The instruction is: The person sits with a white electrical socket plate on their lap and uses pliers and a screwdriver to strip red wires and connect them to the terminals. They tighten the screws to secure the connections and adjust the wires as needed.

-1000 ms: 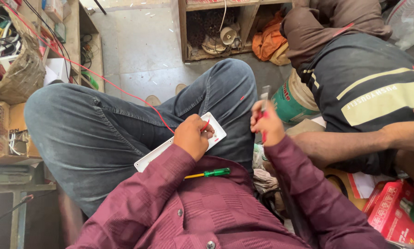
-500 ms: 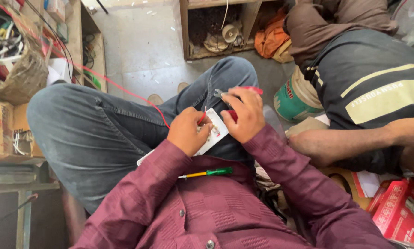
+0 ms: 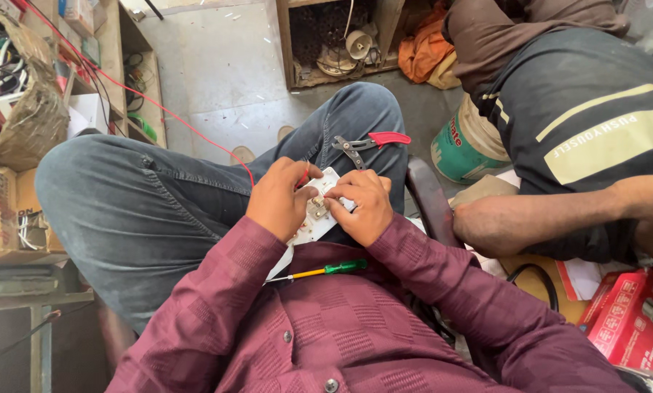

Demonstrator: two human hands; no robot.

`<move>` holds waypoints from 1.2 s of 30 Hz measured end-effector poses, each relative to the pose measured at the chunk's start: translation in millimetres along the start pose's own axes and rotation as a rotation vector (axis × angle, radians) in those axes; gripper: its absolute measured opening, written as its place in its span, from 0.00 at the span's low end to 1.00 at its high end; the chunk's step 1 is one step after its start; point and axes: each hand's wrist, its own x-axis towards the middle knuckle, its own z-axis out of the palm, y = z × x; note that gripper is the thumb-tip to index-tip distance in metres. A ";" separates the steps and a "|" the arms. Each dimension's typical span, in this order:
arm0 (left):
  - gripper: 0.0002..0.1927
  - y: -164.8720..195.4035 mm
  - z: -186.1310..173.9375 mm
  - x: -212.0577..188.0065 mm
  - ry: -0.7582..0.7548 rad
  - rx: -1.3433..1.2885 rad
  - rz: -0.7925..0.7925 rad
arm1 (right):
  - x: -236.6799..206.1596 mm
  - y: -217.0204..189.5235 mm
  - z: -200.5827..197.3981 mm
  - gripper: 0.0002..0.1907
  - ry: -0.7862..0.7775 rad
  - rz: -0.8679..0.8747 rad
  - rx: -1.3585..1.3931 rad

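White plastic made up the switch plate [image 3: 313, 222] that lay on the person's lap, on the blue jeans [image 3: 144, 211]. Both hands held it from either side. The left hand [image 3: 277, 200] was curled around the plate's left edge, with the thumb pressed near a small part in the middle of the plate [image 3: 317, 209]. The right hand [image 3: 363, 206] was curled around the right edge, and its fingertips [image 3: 339, 195] pinched at that same small part. Both hands were closed on the plate, not open.

A thin red wire [image 3: 159, 109] ran from the far left of the room, over the knee, and came down to the plate by the left hand.

Just near the plate, a screwdriver with a green handle and yellow shaft [image 3: 326, 271] lay on the dark red shirt [image 3: 326, 327]. Just past the hands, pliers with a red handle [image 3: 370, 142] rested on the far knee, touched by no hand.

On the right sat another person in a dark shirt with a pale stripe [image 3: 581, 138], one arm [image 3: 544, 218] stretched low toward the chair. A green and white bucket [image 3: 461, 149] stood near the pliers. Red boxes [image 3: 628, 320] lay at the near right. On the far left was a shelf [image 3: 108, 65] with a basket full of wires [image 3: 10, 87]. A wooden cupboard [image 3: 333, 44] stood at the far side, across the grey floor [image 3: 217, 73].
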 end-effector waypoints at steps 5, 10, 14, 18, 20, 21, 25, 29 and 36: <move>0.10 4.7 -3.9 -7.1 0.010 0.106 0.088 | 1.1 -1.2 1.1 0.04 -0.008 -0.004 -0.004; 0.04 -2.3 4.0 -4.5 0.002 0.157 0.083 | 2.2 -2.0 0.9 0.05 0.006 -0.029 -0.015; 0.06 -5.4 4.8 -6.8 -0.048 0.159 0.043 | 1.8 -3.5 1.2 0.03 0.006 -0.014 -0.015; 0.08 -1.2 3.7 -9.4 -0.079 0.161 -0.022 | 1.9 -4.5 1.0 0.03 0.019 -0.014 -0.022; 0.08 1.4 1.5 -10.3 -0.097 0.156 -0.038 | 2.5 -4.8 0.7 0.03 0.014 -0.018 -0.022; 0.08 2.5 0.2 -10.1 -0.106 0.150 -0.035 | 2.7 -5.0 0.4 0.03 0.010 -0.017 -0.022; 0.09 4.9 -4.3 -6.3 -0.133 0.149 -0.025 | 3.7 -5.6 -0.1 0.03 0.019 -0.043 -0.038; 0.11 5.5 -4.0 -2.3 -0.070 0.189 -0.018 | 3.9 -5.8 0.6 0.05 0.022 -0.058 -0.044; 0.12 -1.1 1.3 9.8 -0.193 0.144 -0.201 | 3.4 -5.1 1.0 0.07 0.027 -0.085 -0.025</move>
